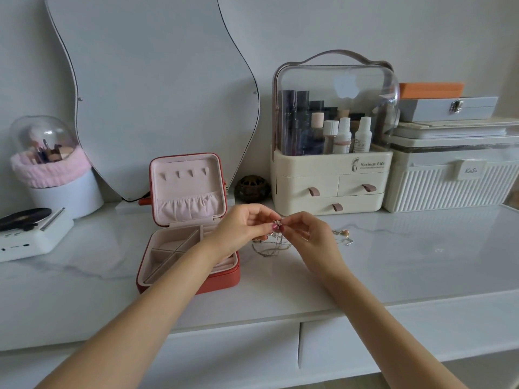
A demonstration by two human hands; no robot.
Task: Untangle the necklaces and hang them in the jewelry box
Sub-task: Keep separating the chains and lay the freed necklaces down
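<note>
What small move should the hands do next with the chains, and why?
Probably draw one chain slowly out. Both the left hand and the right hand pinch the tangled necklaces, and the hooks in the open jewelry box lid carry nothing.

A home dressing table: a wavy frameless wall mirror at eleven o'clock, a cream cosmetics organiser with clear domed lid at one o'clock, a domed makeup-brush holder at ten o'clock.
</note>
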